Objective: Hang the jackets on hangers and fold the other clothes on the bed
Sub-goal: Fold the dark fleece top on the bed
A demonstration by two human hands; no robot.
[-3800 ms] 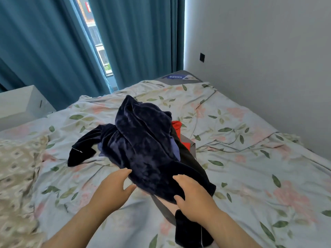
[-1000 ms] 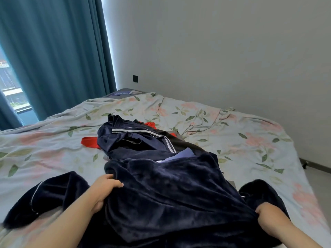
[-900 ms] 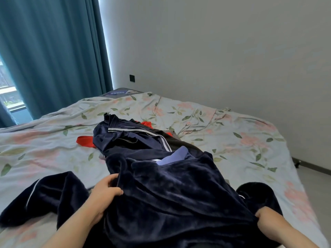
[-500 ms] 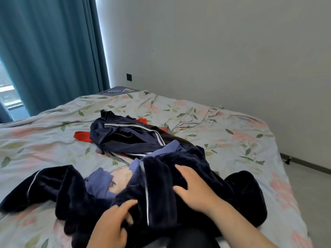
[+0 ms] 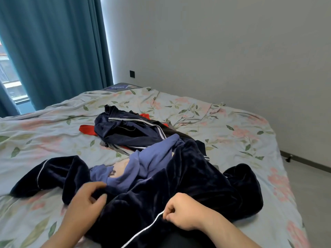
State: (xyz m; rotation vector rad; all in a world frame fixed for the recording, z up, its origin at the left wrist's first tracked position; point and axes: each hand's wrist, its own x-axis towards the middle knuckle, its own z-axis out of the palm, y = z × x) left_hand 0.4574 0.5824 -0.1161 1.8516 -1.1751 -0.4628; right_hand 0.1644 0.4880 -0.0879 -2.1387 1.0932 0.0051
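Velvet garment [image 5: 197,185]: 3.8 s ago heaped on top of the pile mid-bed; now dragged to the near edge and spread flat. This uncovered the striped navy jacket [image 5: 129,131] and red garment [image 5: 86,129] on the far side.

Periwinkle garment [image 5: 152,158]: more exposed than 0.5 s ago.

Right hand [image 5: 186,213]: was flat on the velvet 0.5 s ago; now curled, pinching the white-piped edge [image 5: 152,224].

Left hand [image 5: 86,203]: moved farther in, fingers loosely spread where velvet meets periwinkle.
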